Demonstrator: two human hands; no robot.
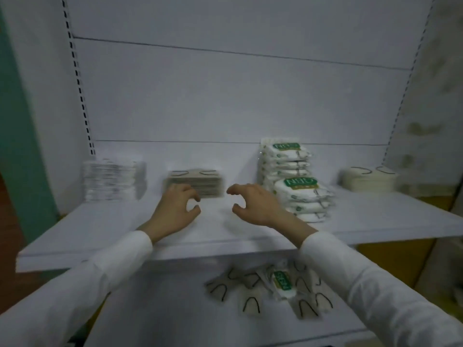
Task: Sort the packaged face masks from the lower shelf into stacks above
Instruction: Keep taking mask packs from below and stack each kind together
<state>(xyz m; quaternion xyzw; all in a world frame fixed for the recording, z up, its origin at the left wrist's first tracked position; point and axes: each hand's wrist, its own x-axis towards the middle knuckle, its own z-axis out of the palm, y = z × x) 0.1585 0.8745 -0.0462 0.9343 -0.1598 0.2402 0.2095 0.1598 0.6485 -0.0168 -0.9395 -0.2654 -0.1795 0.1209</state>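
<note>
Over the upper shelf (100, 226), left hand (175, 209) and right hand (253, 204) hover empty (fingers (191, 193) loosely curled). Next pick, likely: loose masks (250, 305) below.

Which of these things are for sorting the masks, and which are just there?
For the job: loose mask packs, lower shelf, upper shelf, white stack, tan stack, green-label stacks, cream stack.
Just there: green wall, white back panel.

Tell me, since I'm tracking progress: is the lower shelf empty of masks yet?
Not empty. Several loose mask packets lie scattered on the lower shelf, one with a green label.
</note>
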